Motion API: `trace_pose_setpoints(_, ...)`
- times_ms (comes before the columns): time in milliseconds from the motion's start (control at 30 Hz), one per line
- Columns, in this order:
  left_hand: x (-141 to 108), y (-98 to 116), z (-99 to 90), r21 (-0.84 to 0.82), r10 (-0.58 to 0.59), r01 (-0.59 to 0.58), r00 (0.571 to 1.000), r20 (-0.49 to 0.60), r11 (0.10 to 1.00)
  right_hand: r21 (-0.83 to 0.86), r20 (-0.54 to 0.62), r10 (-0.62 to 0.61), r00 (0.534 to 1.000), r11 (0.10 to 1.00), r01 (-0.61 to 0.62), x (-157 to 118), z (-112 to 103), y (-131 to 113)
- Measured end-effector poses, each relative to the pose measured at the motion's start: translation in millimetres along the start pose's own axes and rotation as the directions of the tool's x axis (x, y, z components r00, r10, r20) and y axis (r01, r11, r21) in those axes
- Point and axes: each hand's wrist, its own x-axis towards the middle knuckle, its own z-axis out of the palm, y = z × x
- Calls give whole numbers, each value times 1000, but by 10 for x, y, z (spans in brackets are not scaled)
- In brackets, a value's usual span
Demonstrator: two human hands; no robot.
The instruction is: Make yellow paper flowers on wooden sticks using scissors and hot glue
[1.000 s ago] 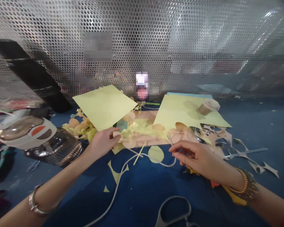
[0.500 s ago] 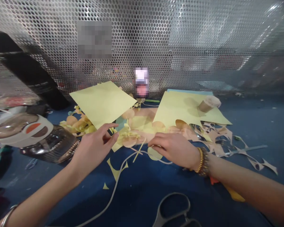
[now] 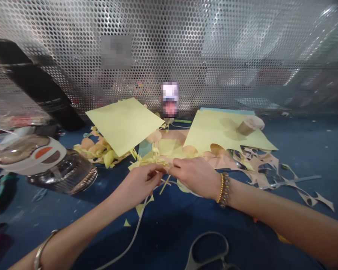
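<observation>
Over the blue surface [image 3: 163,240], the left hand [image 3: 138,184] and right hand [image 3: 194,177] pinch a tangle of yellow paper strips [image 3: 150,162] between them, fingers [image 3: 160,169] clenched; its loose ends seem to call for gathering in.

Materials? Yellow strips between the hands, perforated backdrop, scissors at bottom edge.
The yellow strips look like thin matte paper: soft curls, cut edges. The perforated panel looks like bright sheet metal, likely steel or aluminium, glinting around punched round holes. The scissors have smooth grey handles; metal or plastic, can't tell.
</observation>
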Motion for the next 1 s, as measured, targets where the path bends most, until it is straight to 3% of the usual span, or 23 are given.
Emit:
trace_pose_setpoints(233,-28,-39,79,180,-7,11,1000,-22,984,41,-6,-67,998,997,67,77,120,7)
trace_pose_setpoints(733,-26,-106,118,226,55,-42,997,-53,973,-33,-65,-206,976,978,204,94,39,-5)
trace_pose_setpoints(900,-51,-36,7,142,75,-60,992,-103,988,145,-93,-105,990,982,118,7,-87,23)
trace_pose_setpoints(1000,-80,40,-27,-41,8,-9,1000,-21,999,174,-93,-74,993,981,89,-58,-174,13)
